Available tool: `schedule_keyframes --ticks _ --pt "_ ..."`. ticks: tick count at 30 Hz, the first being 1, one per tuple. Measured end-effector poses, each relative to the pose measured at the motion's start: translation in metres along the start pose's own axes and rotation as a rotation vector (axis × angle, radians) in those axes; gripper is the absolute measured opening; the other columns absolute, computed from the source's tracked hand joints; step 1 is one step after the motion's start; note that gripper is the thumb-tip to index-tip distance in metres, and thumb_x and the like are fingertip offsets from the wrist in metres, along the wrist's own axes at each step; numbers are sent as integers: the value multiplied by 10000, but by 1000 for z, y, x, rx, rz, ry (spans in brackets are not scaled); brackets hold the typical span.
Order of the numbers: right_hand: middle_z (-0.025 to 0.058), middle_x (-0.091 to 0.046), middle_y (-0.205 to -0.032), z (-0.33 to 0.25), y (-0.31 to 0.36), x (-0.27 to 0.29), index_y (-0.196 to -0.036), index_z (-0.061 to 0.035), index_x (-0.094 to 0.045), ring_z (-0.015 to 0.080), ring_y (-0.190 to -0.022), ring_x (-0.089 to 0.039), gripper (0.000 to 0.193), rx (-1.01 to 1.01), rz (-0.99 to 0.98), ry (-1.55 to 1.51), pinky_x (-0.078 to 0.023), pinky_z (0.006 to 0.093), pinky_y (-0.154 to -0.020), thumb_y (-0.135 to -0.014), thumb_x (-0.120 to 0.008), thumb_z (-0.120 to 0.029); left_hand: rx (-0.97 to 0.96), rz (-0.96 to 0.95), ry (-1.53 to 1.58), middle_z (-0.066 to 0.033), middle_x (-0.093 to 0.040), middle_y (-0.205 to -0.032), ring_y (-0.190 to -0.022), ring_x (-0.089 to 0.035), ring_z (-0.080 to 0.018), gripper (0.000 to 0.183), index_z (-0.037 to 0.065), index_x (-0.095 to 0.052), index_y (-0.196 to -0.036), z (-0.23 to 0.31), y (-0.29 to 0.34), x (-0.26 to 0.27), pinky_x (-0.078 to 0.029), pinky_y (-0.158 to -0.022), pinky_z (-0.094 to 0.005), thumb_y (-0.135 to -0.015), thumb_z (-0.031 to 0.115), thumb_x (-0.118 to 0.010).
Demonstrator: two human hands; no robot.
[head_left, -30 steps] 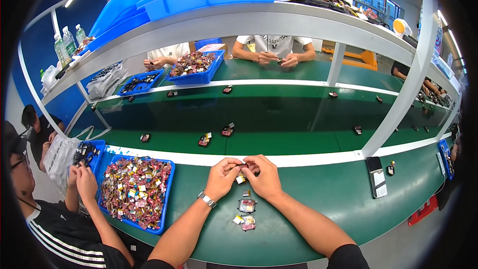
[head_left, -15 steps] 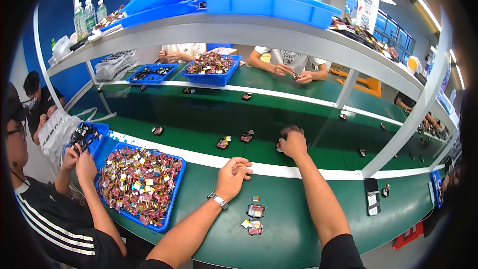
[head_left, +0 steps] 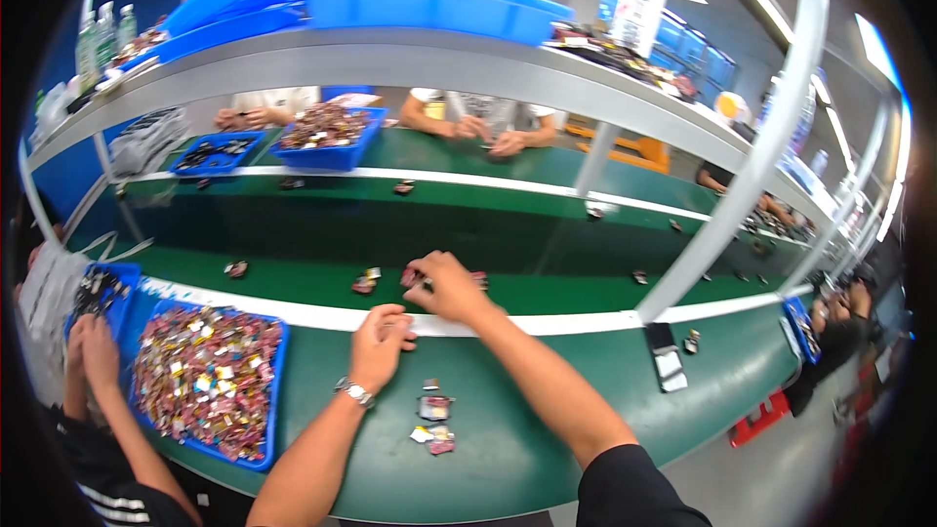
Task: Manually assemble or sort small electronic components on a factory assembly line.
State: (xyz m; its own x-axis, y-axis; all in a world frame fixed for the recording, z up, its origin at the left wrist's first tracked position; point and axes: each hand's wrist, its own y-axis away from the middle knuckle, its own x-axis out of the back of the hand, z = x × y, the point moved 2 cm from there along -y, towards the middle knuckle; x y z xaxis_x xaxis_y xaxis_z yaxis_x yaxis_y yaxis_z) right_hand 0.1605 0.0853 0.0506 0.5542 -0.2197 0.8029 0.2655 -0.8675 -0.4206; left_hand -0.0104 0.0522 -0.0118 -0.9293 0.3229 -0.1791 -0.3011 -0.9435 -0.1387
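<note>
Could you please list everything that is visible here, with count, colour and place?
Large near tray: one, blue, lower left, heaped with small parts
Small near tray: one, blue, left, black parts inside
Far trays: two, blue, far bench
Stacked trays: at least two, blue, on shelf
Shelf: one, pale grey, above
Bottles: three, greenish, shelf's left end
Table: one, green, foreground
White strip: one, table's far edge
Table parts: about three, pink and white, centre
Parts beyond strip: several, mostly reddish
Flat case: one, black and white, table's right
Other people: at least four, around
Wristwatch: one, silver, left wrist
Left hand: one, bare, at strip
Right hand: one, bare, beyond strip; grip unclear
</note>
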Motion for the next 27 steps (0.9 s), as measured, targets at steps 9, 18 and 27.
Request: schedule_keyframes --ticks 9,18,27 --pt "170 -591 -988 -56 113 3 -1114 19 -584 344 -938 -586 469 -246 292 -53 -494 419 -802 -745 -782 -192 147 -297 13 -92 -658 -1061 -904 -638 -114 353 -14 -507 -1324 14 10 -27 -550 -804 -260 -986 88 -502" --pt "122 -585 -1097 -49 118 9 -1205 -72 -603 283 -876 -637 400 -131 259 -203 -537 373 -721 -816 -692 -73 200 -242 201 -154 -644 -1107 -1019 -649 -205 290 -12 -475 -1270 18 16 -21 -585 -883 -349 -987 47 -497" --pt "83 -591 -1118 -46 112 20 -1067 -103 -662 230 -879 -621 311 76 302 12 -547 346 -700 -763 -686 -44 207 -302 201 -162 -633 -1170 -1070 -637 -228 312 -20 -510 -1257 21 13 -23 -563 -923 -387 -963 73 -559"
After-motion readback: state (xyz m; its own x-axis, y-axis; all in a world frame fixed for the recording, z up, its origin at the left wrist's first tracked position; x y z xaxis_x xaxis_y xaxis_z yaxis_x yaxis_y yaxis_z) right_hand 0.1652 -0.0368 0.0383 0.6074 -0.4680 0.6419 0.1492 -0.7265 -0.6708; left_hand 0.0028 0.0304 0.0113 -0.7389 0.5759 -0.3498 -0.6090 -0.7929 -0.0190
